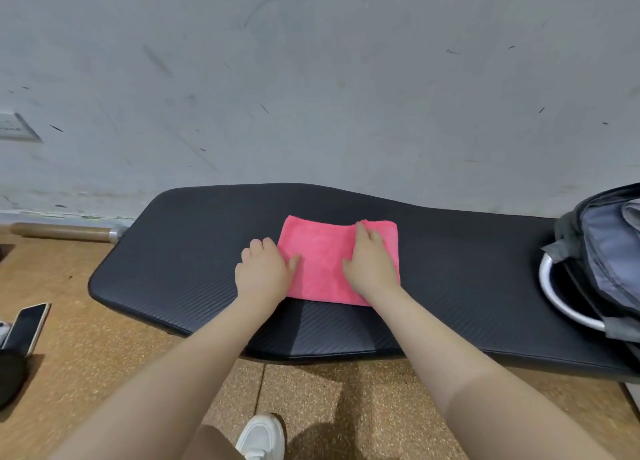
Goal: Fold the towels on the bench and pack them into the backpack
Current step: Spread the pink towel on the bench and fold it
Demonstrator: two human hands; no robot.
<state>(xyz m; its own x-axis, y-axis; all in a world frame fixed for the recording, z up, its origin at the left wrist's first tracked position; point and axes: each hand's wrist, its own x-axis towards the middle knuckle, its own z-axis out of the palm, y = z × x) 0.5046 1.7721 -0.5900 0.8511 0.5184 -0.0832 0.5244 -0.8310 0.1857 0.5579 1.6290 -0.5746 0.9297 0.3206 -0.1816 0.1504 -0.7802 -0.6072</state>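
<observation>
- My right hand (371, 264) lay flat on the pink towel (323, 262), fingers straight and together, reaching up to its far edge and pressing down.
- My left hand (265, 269) sat at the towel's left edge, thumb on the cloth; the other fingers were bent just off the edge, over the bench, and I could not tell whether they pinched the hem beneath.
- The towel was a folded rectangle lying flat near the middle of the black padded bench (166, 252), well apart from the backpack (609, 252), which stood open at the bench's right end.
- To do this fold well, I judged I should keep the right palm as an anchor, bring the left edge over to meet the right edge squarely, then smooth from the crease outward so no air stayed trapped.
- The plush cloth would likely slip on the ribbed pad, so steady downward pressure mattered.
- How many layers the towel already had was not readable from above.
- The backpack was cut off by the frame, so its contents and free room were unclear; a white ring (554, 297) lay partly under it.
- No other towel showed on the bench.
- A phone (29, 326) lay on the floor at left.
</observation>
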